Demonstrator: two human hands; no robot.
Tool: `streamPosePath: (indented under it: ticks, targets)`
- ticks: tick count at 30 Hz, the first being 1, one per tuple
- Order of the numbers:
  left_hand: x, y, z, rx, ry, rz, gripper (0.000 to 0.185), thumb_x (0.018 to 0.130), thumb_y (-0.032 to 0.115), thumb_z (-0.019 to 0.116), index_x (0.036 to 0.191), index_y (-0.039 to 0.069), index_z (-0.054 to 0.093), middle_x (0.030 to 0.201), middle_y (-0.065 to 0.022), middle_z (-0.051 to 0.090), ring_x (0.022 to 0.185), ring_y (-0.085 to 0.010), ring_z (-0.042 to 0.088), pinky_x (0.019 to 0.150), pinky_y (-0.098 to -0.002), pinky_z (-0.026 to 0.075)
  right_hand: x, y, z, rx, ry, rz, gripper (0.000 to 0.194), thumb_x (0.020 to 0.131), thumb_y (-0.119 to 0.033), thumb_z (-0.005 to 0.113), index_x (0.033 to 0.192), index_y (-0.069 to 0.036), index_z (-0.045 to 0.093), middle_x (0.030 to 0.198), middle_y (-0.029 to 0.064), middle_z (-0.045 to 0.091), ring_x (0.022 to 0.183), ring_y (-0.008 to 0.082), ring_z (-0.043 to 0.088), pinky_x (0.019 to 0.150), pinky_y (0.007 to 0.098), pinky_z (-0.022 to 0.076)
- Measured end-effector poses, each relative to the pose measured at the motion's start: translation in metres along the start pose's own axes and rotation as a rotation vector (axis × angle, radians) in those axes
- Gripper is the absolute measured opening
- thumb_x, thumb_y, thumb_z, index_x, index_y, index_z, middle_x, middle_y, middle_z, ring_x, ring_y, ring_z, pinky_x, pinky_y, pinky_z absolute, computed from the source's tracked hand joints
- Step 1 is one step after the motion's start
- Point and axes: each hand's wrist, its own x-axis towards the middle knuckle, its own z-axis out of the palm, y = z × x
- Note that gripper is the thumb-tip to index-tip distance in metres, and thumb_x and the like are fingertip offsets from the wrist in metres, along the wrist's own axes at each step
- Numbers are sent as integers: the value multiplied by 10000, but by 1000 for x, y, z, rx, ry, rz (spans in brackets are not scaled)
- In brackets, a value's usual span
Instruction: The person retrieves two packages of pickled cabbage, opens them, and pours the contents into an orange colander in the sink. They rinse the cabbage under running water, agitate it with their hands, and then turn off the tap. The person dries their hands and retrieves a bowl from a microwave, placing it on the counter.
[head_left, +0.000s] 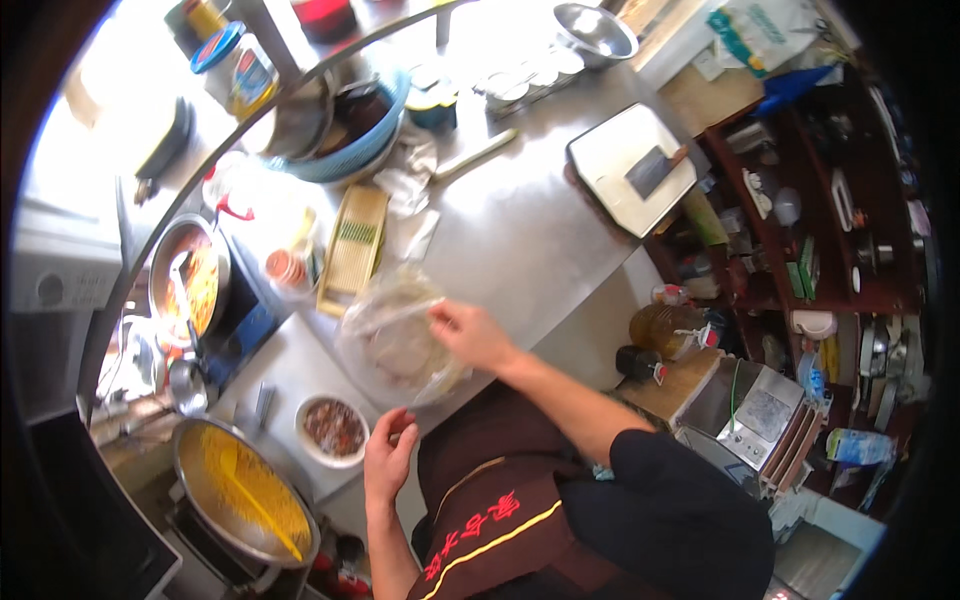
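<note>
My right hand (474, 336) pinches the edge of a clear plastic bag (394, 289). The thin plastic is loosely gathered over a round container at the near edge of the steel counter (517, 247); pale contents show through it, too blurred to name. Holding nothing, my left hand (390, 454) hovers just nearer to me, its fingers loosely curled and apart. Beside it, a white bowl (332, 430) of dark reddish-brown chopped food sits on a white cutting board (289, 367). A yellow slicer with a green grating section (356, 234) lies beyond the bag.
At lower left, a large pan (244, 491) holds yellow crumbly food and a yellow spatula. A pot (191, 281) of reddish food contains a ladle. Farther back are a blue basket (352, 146) and a cleaver (656, 171) on a white board (600, 150). Shelves (810, 225) stand right.
</note>
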Motion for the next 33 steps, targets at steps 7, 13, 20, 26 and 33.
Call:
streamPosePath:
  ticks: [7, 13, 20, 26, 33]
  targets:
    - [-36, -38, -1, -154, 270, -160, 296, 913, 93, 626, 1186, -16, 589, 1026, -94, 667, 917, -150, 630, 846, -280, 508, 14, -6, -31, -152, -37, 85, 220, 861, -126, 632, 1041, -2, 663, 884, 135, 679, 731, 227, 649, 682, 325, 521]
    - [-70, -92, -24, 137, 334, -174, 338, 860, 159, 675, 1149, -3, 608, 1039, -140, 680, 920, -214, 664, 834, -333, 526, 18, -22, 20, -270, -181, -168, 211, 855, -115, 623, 1035, -11, 660, 916, 157, 679, 746, 258, 658, 695, 355, 523]
    - [-108, -119, -58, 101, 403, -223, 361, 879, 171, 662, 1185, -9, 593, 1073, -147, 682, 936, -212, 671, 831, -329, 534, -8, -12, 44, -349, -238, -64, 213, 852, -121, 633, 1031, -7, 659, 939, 161, 673, 772, 277, 656, 718, 353, 517]
    - [-161, -77, -97, -370, 445, -48, 250, 903, 94, 631, 1140, 13, 629, 1049, -86, 685, 940, -180, 659, 853, -333, 533, -44, -17, 96, -351, -365, -120, 216, 854, -133, 632, 1031, -14, 662, 935, 151, 677, 808, 279, 657, 750, 362, 515]
    - [-221, -9, -232, -396, 882, 345, 229, 963, 109, 559, 1176, 29, 591, 1052, -55, 653, 870, -95, 579, 779, -251, 470, -56, -38, 131, -388, -475, -202, 209, 851, -129, 641, 1034, -28, 659, 921, 138, 664, 786, 276, 646, 728, 370, 512]
